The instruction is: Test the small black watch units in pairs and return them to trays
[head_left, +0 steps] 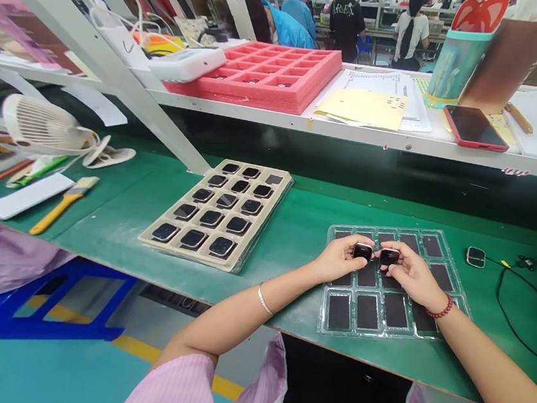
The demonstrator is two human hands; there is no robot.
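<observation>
My left hand (342,259) grips a smartwatch case (362,251) with a dark screen between thumb and fingers. Close beside it, my right hand (409,269) pinches a second smartwatch case (389,257), its dark face towards me. Both hands are raised over a clear plastic tray (349,333) whose square pockets show dark pads; the hands cover part of it. To the left lies a beige tray (148,237) with rows of smartwatch cases, and one pocket at its far right corner looks flat and dark. Another small watch case (475,257) rests right of the clear tray.
A yellow-handled brush (61,209), a white fan (47,124) and a white strip lie at left. Black cables (525,282) run across the right side. On the shelf above sit a pink foam tray (261,94), papers, a phone (475,128) and a cup (458,65). A slanted post crosses the left.
</observation>
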